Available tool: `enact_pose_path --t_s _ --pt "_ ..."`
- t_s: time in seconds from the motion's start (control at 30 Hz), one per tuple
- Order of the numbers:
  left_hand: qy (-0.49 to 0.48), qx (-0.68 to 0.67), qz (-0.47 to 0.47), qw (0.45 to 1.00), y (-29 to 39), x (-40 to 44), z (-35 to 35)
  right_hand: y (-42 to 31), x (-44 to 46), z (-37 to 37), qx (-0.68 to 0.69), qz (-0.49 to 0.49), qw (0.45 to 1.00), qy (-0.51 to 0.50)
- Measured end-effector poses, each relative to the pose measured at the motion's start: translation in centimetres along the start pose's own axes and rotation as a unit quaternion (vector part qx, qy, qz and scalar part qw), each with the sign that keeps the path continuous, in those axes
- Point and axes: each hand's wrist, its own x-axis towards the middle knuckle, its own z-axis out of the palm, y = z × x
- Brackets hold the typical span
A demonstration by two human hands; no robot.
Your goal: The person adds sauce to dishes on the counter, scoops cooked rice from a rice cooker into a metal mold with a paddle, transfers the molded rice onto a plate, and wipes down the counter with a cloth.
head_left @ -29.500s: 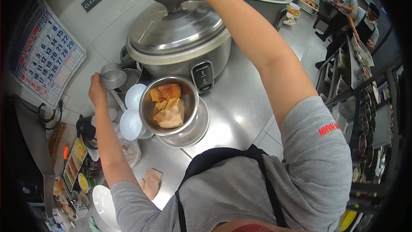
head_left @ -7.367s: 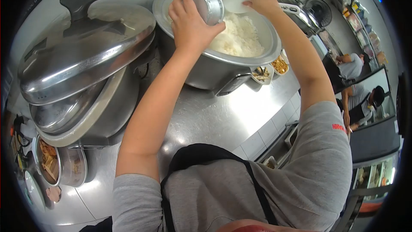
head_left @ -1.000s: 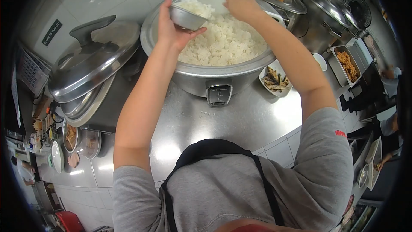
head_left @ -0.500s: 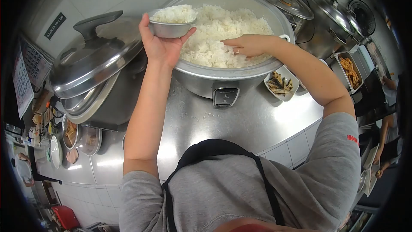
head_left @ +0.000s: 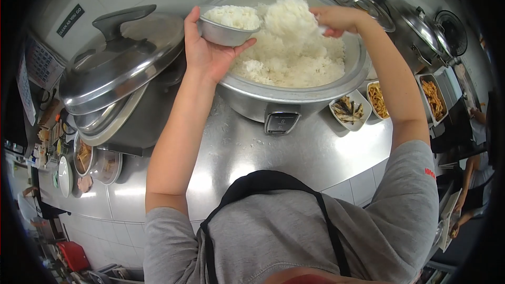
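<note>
My left hand (head_left: 206, 57) holds a small metal bowl (head_left: 223, 35) of white rice over the left rim of a big rice cooker (head_left: 247, 90). The thumb and fingers are spread around the bowl's sides. My right hand (head_left: 341, 20) is closed on what looks like a white rice paddle (head_left: 321, 30), mostly hidden by rice and fingers. A large clump of rice (head_left: 288, 18) is raised on it, just right of the bowl. Below, loose cooked rice (head_left: 294, 66) fills much of the cooker.
A second cooker with a tilted metal lid (head_left: 126, 63) stands close on the left. Dishes of dark strips (head_left: 348, 111) and yellowish food (head_left: 377, 100) sit at the right on the steel counter (head_left: 252, 152). Lidded pots (head_left: 415, 26) stand behind. Another person's arm (head_left: 465, 184) shows far right.
My right hand has risen out of the cooker, lifting a clump of rice toward the bowl. My left hand and the bowl have shifted slightly right in view.
</note>
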Motion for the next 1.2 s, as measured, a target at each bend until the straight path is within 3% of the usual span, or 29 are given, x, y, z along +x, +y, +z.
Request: enact_pose_path --t_s 0.1,0.17,0.2,0.3,0.43,0.63,0.73,0.9,1.03,1.07,1.1,1.13,1.2 --pt "0.006 0.035 -0.070 0.997 -0.7 0.4 1.2 -0.9 0.7 0.3 0.031 -0.059 0.997 0.032" --pt "0.017 0.052 -0.100 0.994 -1.5 0.9 1.9 -1.6 1.5 2.5 0.067 -0.086 0.981 0.159" --pt "0.027 0.075 -0.108 0.991 -2.0 1.3 2.1 -1.7 1.7 3.4 0.069 -0.087 0.981 0.160" --pt "0.051 0.094 -0.117 0.987 -2.6 2.2 2.9 -1.9 1.1 6.3 -0.148 -0.180 0.938 0.257" --pt "0.040 0.097 -0.111 0.988 -2.1 2.1 3.5 -1.8 -0.2 8.1 -0.148 -0.223 0.919 0.288" --pt "0.000 0.028 -0.102 0.994 -1.3 1.5 2.6 -2.6 -0.8 7.1 -0.213 -0.278 0.902 0.254" --pt "-0.034 -0.018 -0.086 0.996 -0.8 1.3 2.3 -3.4 -1.7 5.3 -0.150 -0.324 0.893 0.273" --pt "-0.036 -0.022 -0.052 0.998 -0.4 1.2 3.0 -4.7 -4.3 5.8 -0.285 -0.329 0.840 0.324" --pt "-0.062 -0.006 0.003 0.998 -1.2 1.3 3.2 -3.8 -3.3 6.0 -0.300 -0.349 0.810 0.364" --pt "-0.064 -0.006 0.001 0.998 -1.2 1.2 3.3 -3.8 -3.3 6.0 -0.091 -0.289 0.893 0.334" --pt "-0.081 0.000 0.024 0.996 -1.2 1.2 3.4 -3.8 -3.3 5.9 0.123 -0.213 0.926 0.286" --pt "-0.099 0.005 0.046 0.994 -1.3 1.1 3.7 -3.6 -3.2 5.8 0.123 -0.211 0.926 0.288" --pt "-0.089 0.022 0.061 0.994 -1.4 1.5 3.6 -2.8 -2.9 6.0 0.303 -0.181 0.921 0.166"
